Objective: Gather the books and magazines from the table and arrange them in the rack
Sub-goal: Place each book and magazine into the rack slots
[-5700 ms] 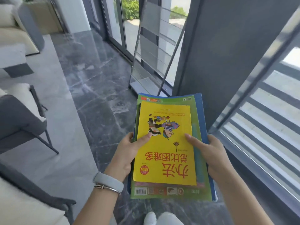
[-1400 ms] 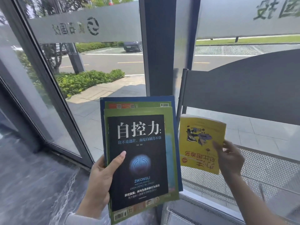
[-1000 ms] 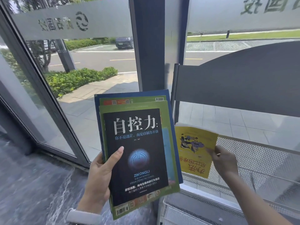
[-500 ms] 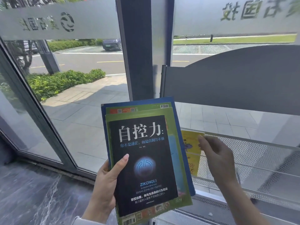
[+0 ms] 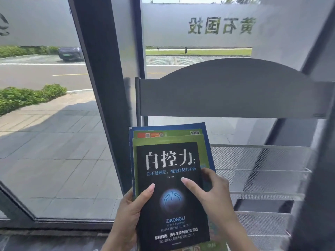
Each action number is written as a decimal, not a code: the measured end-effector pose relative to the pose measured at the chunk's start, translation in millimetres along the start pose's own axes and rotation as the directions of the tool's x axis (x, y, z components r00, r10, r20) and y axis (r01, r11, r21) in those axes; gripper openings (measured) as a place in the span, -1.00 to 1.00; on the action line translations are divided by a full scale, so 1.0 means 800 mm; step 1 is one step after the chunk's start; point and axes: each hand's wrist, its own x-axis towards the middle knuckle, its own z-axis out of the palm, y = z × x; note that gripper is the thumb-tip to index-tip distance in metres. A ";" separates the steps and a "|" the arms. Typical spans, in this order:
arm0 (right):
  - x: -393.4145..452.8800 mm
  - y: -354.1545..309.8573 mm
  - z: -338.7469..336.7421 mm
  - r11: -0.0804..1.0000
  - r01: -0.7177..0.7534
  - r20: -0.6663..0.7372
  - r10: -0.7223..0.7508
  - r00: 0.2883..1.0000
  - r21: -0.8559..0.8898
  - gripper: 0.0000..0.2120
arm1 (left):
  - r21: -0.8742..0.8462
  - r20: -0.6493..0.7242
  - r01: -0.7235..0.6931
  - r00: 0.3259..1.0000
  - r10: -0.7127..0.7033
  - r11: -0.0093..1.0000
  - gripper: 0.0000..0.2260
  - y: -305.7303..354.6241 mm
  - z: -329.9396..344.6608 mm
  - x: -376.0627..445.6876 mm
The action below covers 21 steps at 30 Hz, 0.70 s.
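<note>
Both hands, left hand (image 5: 129, 212) and right hand (image 5: 210, 194), gripping the book stack (image 5: 170, 178) before a grey mesh rack (image 5: 253, 165) against floor-length windows (image 5: 45, 124).

Floor-to-ceiling glass (image 5: 45, 142) w/ dark mullion (image 5: 101, 87) running up left of centre. Frosted band (image 5: 199, 24) across top, mirrored lettering upper right. Outside: sunlit paving (image 5: 54, 151), hedge (image 5: 21, 96) mid-left, road (image 5: 36, 73), parked dark car (image 5: 70, 53) upper left, grass strip beyond. Dark marbled floor (image 5: 36, 241) bottom left.
</note>
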 end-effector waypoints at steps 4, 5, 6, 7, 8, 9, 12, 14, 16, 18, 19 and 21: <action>0.013 0.012 -0.015 0.994 -0.100 0.069 0.096 0.993 0.047 -0.50 | 0.025 0.027 0.042 0.999 -0.043 0.999 -0.68 -0.010 0.009 0.003; 0.015 0.013 -0.020 0.990 -0.091 0.087 0.082 0.993 0.105 -0.54 | 0.037 0.019 0.051 0.999 -0.051 0.998 -0.66 -0.013 0.010 0.005; 0.016 0.011 -0.025 0.983 -0.074 0.098 0.058 0.994 0.168 -0.64 | 0.047 0.001 0.053 0.999 -0.053 0.997 -0.66 -0.015 0.012 0.006; 0.016 0.009 -0.028 0.970 -0.059 0.104 0.035 0.994 0.236 -0.77 | 0.059 -0.022 0.051 0.999 -0.049 0.997 -0.68 -0.017 0.013 0.008; 0.017 0.008 -0.031 0.956 -0.049 0.107 0.018 0.994 0.290 -0.86 | 0.071 -0.046 0.045 0.998 -0.041 0.996 -0.71 -0.018 0.014 0.010; 0.020 0.006 -0.035 0.944 -0.047 0.105 0.013 0.994 0.327 -0.90 | 0.082 -0.070 0.034 0.997 -0.028 0.996 -0.73 -0.018 0.014 0.012; 0.036 0.010 -0.049 0.879 -0.099 0.119 0.048 0.992 0.466 -0.90 | 0.123 -0.143 0.004 0.990 0.014 0.992 -0.72 -0.019 0.015 0.013; 0.053 0.010 -0.065 0.832 -0.136 0.142 0.069 0.987 0.538 -0.92 | 0.092 -0.179 -0.021 0.983 0.038 0.996 -0.76 -0.016 0.021 0.013; 0.071 0.009 -0.085 0.824 -0.109 0.125 0.047 0.991 0.555 -0.92 | 0.058 -0.210 -0.060 0.975 0.071 0.996 -0.79 -0.008 0.029 0.014; 0.090 0.004 -0.109 0.847 -0.018 0.071 -0.023 0.997 0.531 -0.88 | 0.061 -0.253 -0.133 0.957 0.144 0.989 -0.76 0.000 0.038 0.013; 0.100 0.002 -0.122 0.853 0.031 0.048 -0.065 0.997 0.522 -0.86 | 0.072 -0.277 -0.186 0.940 0.198 0.980 -0.73 0.003 0.042 0.012; 0.123 -0.002 -0.143 0.843 0.111 0.019 -0.142 0.990 0.526 -0.89 | 0.119 -0.331 -0.284 0.892 0.307 0.951 -0.61 0.009 0.046 0.008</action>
